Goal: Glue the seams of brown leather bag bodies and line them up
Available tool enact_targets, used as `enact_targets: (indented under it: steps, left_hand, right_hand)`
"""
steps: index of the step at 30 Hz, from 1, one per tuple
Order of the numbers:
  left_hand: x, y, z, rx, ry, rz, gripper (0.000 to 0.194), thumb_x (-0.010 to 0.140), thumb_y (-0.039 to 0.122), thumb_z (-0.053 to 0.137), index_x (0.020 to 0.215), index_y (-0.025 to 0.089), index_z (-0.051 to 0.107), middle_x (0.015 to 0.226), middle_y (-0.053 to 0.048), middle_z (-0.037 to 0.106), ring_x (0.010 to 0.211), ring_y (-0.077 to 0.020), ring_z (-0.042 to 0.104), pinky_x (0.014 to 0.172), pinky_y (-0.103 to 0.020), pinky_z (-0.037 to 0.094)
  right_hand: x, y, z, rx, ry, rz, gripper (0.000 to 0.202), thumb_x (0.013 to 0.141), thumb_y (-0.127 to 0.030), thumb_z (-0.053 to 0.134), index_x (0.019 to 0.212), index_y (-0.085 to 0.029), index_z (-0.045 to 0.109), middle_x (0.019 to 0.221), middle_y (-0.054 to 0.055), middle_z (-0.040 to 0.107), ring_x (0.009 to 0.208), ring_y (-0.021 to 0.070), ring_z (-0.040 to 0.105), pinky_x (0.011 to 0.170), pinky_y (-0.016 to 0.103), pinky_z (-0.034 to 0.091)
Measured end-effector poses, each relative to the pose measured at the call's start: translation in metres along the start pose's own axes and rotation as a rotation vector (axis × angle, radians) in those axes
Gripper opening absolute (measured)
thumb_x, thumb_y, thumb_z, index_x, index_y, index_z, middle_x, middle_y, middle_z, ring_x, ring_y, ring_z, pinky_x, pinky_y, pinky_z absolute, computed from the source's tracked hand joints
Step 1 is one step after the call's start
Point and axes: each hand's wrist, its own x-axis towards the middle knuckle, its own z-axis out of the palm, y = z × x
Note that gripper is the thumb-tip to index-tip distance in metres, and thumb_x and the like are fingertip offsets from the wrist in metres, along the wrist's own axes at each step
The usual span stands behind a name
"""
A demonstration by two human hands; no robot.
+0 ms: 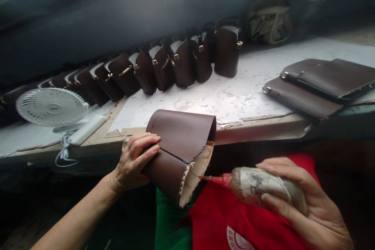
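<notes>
The head camera looks forward and down — close above the left hand (pixel 134 160) and right hand (pixel 315 201) — toward the workbench (pixel 260 127).

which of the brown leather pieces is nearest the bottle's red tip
The tube-shaped piece held in the left hand, its open end by the tip; the others stand or lie on the table.

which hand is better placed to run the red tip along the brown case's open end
Likely the right hand: it holds the bottle, whose red tip points at the open end. The left hand grips the brown case.
</notes>
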Motion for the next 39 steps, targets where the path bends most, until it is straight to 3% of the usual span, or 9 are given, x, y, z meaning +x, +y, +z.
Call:
enact_targets:
  steps: [4,8,13,18,24,31,36,39]
  left_hand:
    - [0.0,0.005,0.001,0.012,0.024,0.002,0.077,0.097,0.03,0.071,0.167,0.026,0.041,0.14,-0.018,0.064,0.129,-0.0366,0.065,0.11,-0.061,0.058]
    - [-0.001,0.009,0.0,0.026,0.01,0.003,0.073,0.095,0.025,0.068,0.163,0.028,0.045,0.137,-0.016,0.065,0.127,-0.0354,0.066,0.111,-0.063,0.057]
    - [-0.001,0.015,-0.001,0.034,0.049,-0.018,0.074,0.094,0.021,0.07,0.163,0.024,0.046,0.135,-0.018,0.063,0.127,-0.0368,0.064,0.11,-0.064,0.057]
    - [0.0,0.016,-0.002,0.047,0.065,-0.01,0.074,0.095,0.021,0.07,0.165,0.025,0.044,0.134,-0.017,0.062,0.127,-0.0365,0.063,0.111,-0.064,0.056]
    - [-0.007,0.016,0.001,0.041,0.07,-0.006,0.071,0.097,0.024,0.07,0.163,0.026,0.046,0.137,-0.016,0.061,0.127,-0.0357,0.063,0.11,-0.066,0.057]
    - [-0.015,0.019,0.006,0.052,0.095,-0.018,0.065,0.094,0.02,0.071,0.156,0.026,0.051,0.136,-0.015,0.061,0.126,-0.0342,0.063,0.112,-0.066,0.057]
    - [-0.015,0.021,0.011,0.052,0.117,-0.011,0.055,0.094,0.017,0.071,0.146,0.027,0.056,0.132,-0.012,0.062,0.124,-0.0321,0.065,0.111,-0.065,0.058]
    - [-0.017,0.022,0.012,0.05,0.135,-0.022,0.05,0.095,0.017,0.071,0.142,0.027,0.058,0.131,-0.011,0.062,0.124,-0.0313,0.066,0.111,-0.064,0.058]
  right_hand:
    - [0.0,-0.005,0.001,-0.076,0.044,0.004,0.029,0.096,-0.027,0.08,0.124,-0.032,0.071,0.124,0.003,0.07,0.109,0.0178,0.075,0.088,0.017,0.063]
    - [0.001,-0.01,0.002,-0.069,-0.023,0.021,0.025,0.097,-0.031,0.078,0.121,-0.034,0.072,0.121,0.001,0.072,0.103,0.0169,0.077,0.084,0.017,0.064]
    - [0.003,-0.009,0.003,-0.124,0.047,0.004,0.028,0.097,-0.027,0.078,0.123,-0.033,0.07,0.123,0.002,0.07,0.108,0.0174,0.074,0.089,0.018,0.062]
    - [0.005,-0.019,0.0,-0.072,-0.015,0.05,0.022,0.096,-0.033,0.078,0.118,-0.034,0.073,0.119,0.0,0.074,0.098,0.0164,0.078,0.083,0.017,0.064]
    - [0.012,-0.009,0.003,-0.122,0.076,0.036,0.025,0.094,-0.03,0.08,0.118,-0.032,0.071,0.115,0.002,0.071,0.098,0.0167,0.073,0.085,0.02,0.063]
    - [0.003,-0.01,-0.002,0.025,-0.003,0.188,0.023,0.094,-0.036,0.082,0.115,-0.035,0.075,0.122,0.001,0.074,0.101,0.0185,0.078,0.082,0.018,0.064]
    - [0.005,-0.01,0.003,-0.073,0.092,0.131,0.024,0.094,-0.034,0.08,0.117,-0.034,0.073,0.12,0.0,0.074,0.101,0.0167,0.075,0.087,0.018,0.063]
    - [0.006,-0.01,0.005,-0.138,0.077,0.108,0.024,0.093,-0.032,0.08,0.116,-0.033,0.073,0.117,-0.001,0.073,0.099,0.0159,0.074,0.086,0.017,0.062]
